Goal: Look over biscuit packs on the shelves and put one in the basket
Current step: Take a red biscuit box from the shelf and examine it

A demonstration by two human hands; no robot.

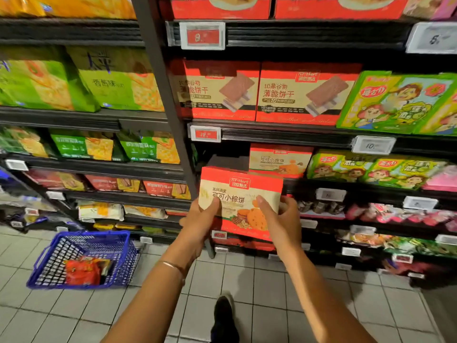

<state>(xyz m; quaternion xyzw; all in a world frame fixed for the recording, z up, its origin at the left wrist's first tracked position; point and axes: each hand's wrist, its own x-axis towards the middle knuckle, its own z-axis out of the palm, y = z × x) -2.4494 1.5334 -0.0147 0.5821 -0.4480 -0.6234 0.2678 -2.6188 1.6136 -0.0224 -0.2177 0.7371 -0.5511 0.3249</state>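
Both hands hold one biscuit box (243, 189) upright between them, its printed front turned toward the person; the left hand (197, 226) grips the lower left edge with the thumb lying across the front and the fingers hidden behind; the right hand (284, 224) grips the lower right edge the same way, thumb on the front, fingers curled round the side. The box is red at top and bottom with a beige middle band and a picture of round biscuits near the right thumb; it is off the shelves (321, 134), held in the air just in front of them.

Just above and beyond the right hand a matching box (279, 159) stands on its shelf; higher still sit two larger red boxes (304, 92), with green cartoon packs (395, 102) to the right of the right hand's side. A red price tag (205, 133) is fixed to the shelf edge above the left hand.

Well to the left of the left hand and lower, the blue basket (123, 263) rests on the tiled floor (259, 280); a red packet (81, 271) lies inside it. A thin bracelet (173, 266) circles the left wrist; below and between the forearms a dark shoe (223, 315) shows.
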